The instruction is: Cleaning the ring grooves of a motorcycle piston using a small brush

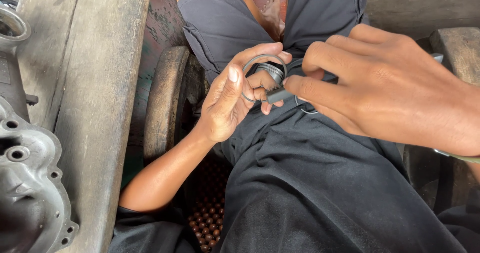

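Right now the left hand (227, 100) pinches a thin ring (264, 59) upright; the right hand (387, 85), just right of it, pinches a small dark tool (278, 94) pointing left into it.

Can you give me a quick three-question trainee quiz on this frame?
1. True or false: the left hand holds a thin ring.
2. What does the right hand pinch? A) a small dark tool B) a hammer C) a cloth
3. Where does the metal casing lie: on the lap or on the wooden bench?

Key: 1 true; 2 A; 3 on the wooden bench, at the left edge of view.
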